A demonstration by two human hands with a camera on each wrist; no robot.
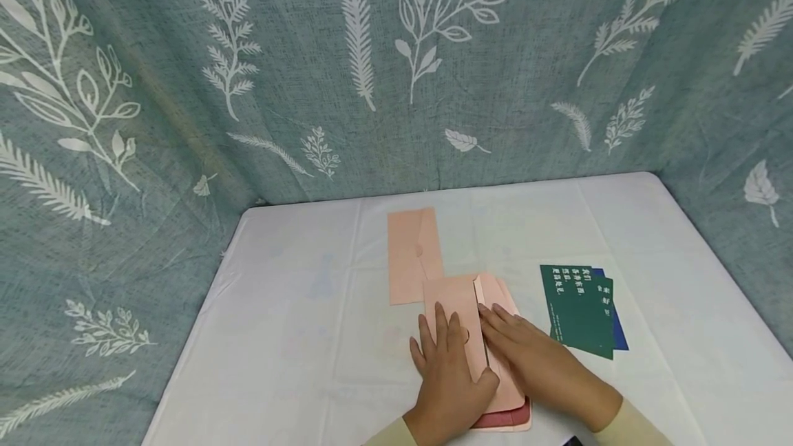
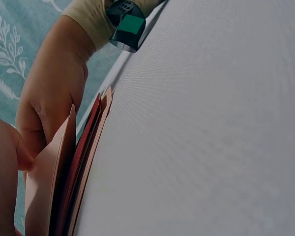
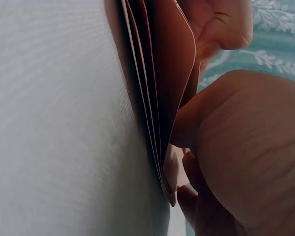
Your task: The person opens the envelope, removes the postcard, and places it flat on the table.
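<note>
A pink envelope (image 1: 447, 290) lies on top of a small stack in the head view, its flap (image 1: 491, 286) folded out to the right. My left hand (image 1: 449, 380) rests on the envelope's body with fingers spread and straight. On the flap side, my right hand (image 1: 545, 360) presses with fingers extended, near the fold. Beneath the top envelope, a red envelope (image 1: 503, 419) shows at the near end, with more pink edges under it. In the left wrist view the stack's layers (image 2: 91, 142) stand slightly apart. The right wrist view shows the right thumb (image 3: 187, 125) against the top envelope.
Another pink envelope (image 1: 405, 257) lies closed beyond the stack. To the right, dark green cards (image 1: 576, 315) with white writing overlap a blue card (image 1: 619, 332). A white cloth (image 1: 279, 336) covers the table, and a leaf-patterned curtain (image 1: 372, 143) hangs behind.
</note>
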